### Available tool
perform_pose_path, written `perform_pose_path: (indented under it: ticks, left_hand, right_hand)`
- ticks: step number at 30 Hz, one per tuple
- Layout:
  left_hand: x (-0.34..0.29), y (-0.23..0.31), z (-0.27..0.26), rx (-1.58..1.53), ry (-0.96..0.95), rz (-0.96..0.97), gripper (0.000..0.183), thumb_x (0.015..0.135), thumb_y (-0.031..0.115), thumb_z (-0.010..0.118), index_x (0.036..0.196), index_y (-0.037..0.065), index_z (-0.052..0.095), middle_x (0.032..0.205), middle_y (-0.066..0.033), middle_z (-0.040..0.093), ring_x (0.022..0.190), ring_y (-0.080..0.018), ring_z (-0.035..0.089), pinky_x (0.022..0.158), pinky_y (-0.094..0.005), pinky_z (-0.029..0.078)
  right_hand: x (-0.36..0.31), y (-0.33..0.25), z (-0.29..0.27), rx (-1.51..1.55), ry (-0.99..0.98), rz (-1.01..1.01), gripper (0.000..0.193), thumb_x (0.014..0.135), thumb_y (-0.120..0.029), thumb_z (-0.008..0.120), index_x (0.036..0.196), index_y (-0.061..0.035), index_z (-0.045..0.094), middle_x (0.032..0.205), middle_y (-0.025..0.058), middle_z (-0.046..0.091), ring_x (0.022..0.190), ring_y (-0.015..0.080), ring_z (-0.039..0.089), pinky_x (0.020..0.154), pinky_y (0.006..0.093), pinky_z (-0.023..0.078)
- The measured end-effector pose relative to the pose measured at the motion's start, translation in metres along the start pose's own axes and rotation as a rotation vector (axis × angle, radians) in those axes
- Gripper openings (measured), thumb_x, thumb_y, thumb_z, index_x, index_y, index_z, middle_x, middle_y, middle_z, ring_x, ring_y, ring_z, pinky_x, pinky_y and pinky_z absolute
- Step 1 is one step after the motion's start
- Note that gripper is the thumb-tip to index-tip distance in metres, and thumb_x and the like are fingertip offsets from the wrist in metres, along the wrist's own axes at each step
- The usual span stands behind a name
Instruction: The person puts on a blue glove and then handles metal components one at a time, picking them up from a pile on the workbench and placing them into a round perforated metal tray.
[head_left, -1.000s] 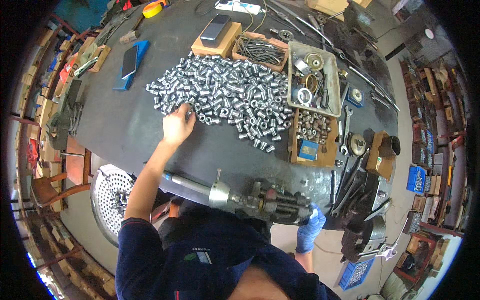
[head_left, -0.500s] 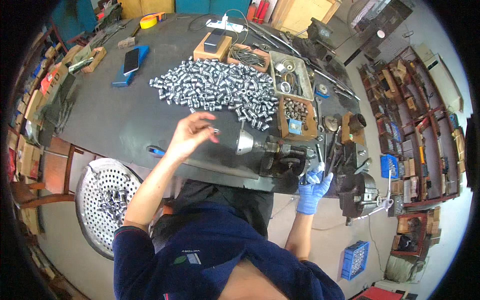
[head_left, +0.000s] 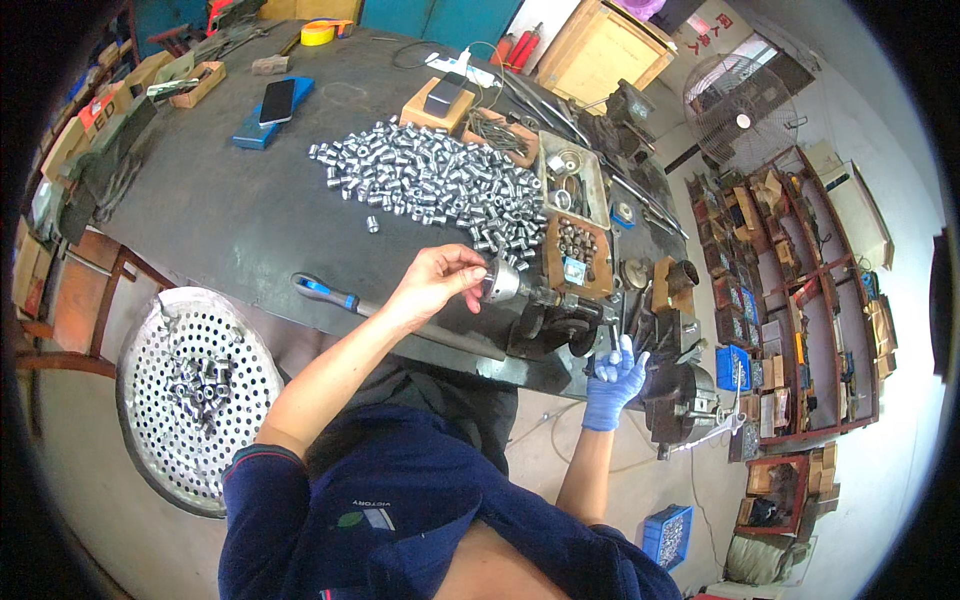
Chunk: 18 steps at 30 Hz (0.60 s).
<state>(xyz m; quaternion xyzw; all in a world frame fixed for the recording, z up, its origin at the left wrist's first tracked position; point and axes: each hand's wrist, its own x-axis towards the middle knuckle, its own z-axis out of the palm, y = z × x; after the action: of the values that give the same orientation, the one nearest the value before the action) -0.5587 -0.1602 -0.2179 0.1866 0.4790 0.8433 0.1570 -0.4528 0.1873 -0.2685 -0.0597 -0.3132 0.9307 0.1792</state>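
My bare left hand [head_left: 436, 284] is at the mouth of a round metal chuck [head_left: 503, 281], thumb and fingers pinched together. What they pinch is mostly hidden; it looks like a small shiny metal piece. The chuck sits on a dark bench-mounted spindle [head_left: 560, 322] at the table's front edge. My right hand [head_left: 614, 384], in a blue glove, is beside the spindle's rear end with its fingers apart. Behind my left hand lies a wide heap of short silver metal fittings [head_left: 430, 180]. One single fitting [head_left: 373, 224] lies apart from the heap.
A box of small metal parts [head_left: 578, 255] and a tray of tools [head_left: 572, 180] stand right of the heap. A bench vise [head_left: 685, 400] is past my right hand. A blue-handled tool [head_left: 325, 292] lies at the front edge. A perforated round metal seat [head_left: 150, 400] holds several fittings.
My left hand has moved right, from over the table to the chuck's mouth. The right hand's fingers have spread. The whole view has shifted slightly.
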Motion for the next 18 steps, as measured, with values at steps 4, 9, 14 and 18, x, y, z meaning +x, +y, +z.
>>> perform_pose_path:
  ticks: [4,9,14,18]
  left_hand:
    - [0.0,0.006,-0.001,0.1,-0.033,-0.015,0.016,0.085,0.005,0.058,0.095,-0.007,0.055,0.075,-0.01,0.06,0.061,-0.0158,0.06,0.058,-0.0256,0.049]
    - [0.004,0.011,-0.001,0.133,-0.081,-0.068,0.013,0.086,0.003,0.055,0.095,-0.006,0.054,0.075,-0.0109,0.06,0.061,-0.0161,0.061,0.057,-0.026,0.049]
    - [0.002,0.013,0.0,0.137,-0.07,-0.102,0.013,0.086,0.003,0.054,0.096,-0.006,0.053,0.075,-0.0106,0.06,0.06,-0.0167,0.06,0.056,-0.0266,0.049]
    - [0.002,0.015,0.001,0.095,-0.076,-0.137,0.013,0.087,0.004,0.053,0.096,-0.006,0.052,0.073,-0.0104,0.059,0.059,-0.017,0.06,0.055,-0.0271,0.049]
  right_hand:
    - [-0.003,0.001,0.006,-0.057,0.056,0.002,0.055,0.087,-0.049,0.047,0.101,0.0026,0.06,0.059,0.0082,0.056,0.036,0.0085,0.033,0.034,0.0191,0.027]
    - [-0.004,-0.01,0.016,-0.105,0.025,0.042,0.055,0.088,-0.048,0.046,0.1,0.0033,0.06,0.054,0.0053,0.052,0.035,0.0092,0.033,0.034,0.0205,0.028]
    - [0.0,-0.02,0.024,-0.097,-0.149,-0.003,0.058,0.091,-0.047,0.041,0.103,0.0066,0.059,0.047,0.0043,0.046,0.033,0.0094,0.03,0.032,0.0221,0.028]
    - [0.003,-0.028,0.033,-0.154,-0.153,0.026,0.059,0.092,-0.046,0.039,0.103,0.0077,0.059,0.044,0.0027,0.042,0.033,0.0081,0.026,0.032,0.0215,0.027]
